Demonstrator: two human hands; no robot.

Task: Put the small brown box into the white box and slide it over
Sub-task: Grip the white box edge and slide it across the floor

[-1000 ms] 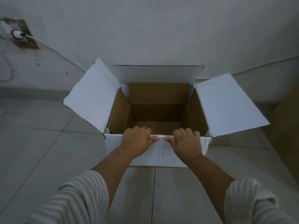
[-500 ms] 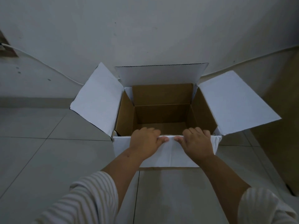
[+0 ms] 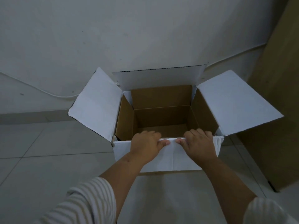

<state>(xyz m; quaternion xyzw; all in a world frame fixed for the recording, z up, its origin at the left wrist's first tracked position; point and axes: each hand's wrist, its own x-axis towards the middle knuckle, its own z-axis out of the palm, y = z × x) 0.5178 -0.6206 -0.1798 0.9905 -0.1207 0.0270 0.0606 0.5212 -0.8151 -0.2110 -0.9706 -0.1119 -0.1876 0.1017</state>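
**Both hands on the near flap of the white box**

Looking down from the head cam, I've got the white box (image 3: pixel 166 156) sitting on the tiled floor (image 3: pixel 40 159), pushed up close to the wall (image 3: pixel 129 38) at the far side. All four flaps are open: the left and right ones splay outward, the far one stands up against the wall, and the near one is folded down toward me.

My left hand (image 3: pixel 146 147) and right hand (image 3: pixel 199 145) are both on that near edge, side by side with the thumbs almost meeting in the middle. On each hand the fingers curl over the rim into the box and the thumb presses on the outside of the flap – so both are clamped on the white box's near wall.

Inside it's all brown cardboard. I can see brown walls with a fold line partway down and what looks like a stepped inner edge – might be the small brown box (image 3: pixel 161 117) sitting in there, but honestly I can't tell it apart from the lining.

To the right, just beside the right flap, stands a tall brown panel (image 3: pixel 275 94). A thin white cable (image 3: pixel 48 92) runs along the wall on the left.
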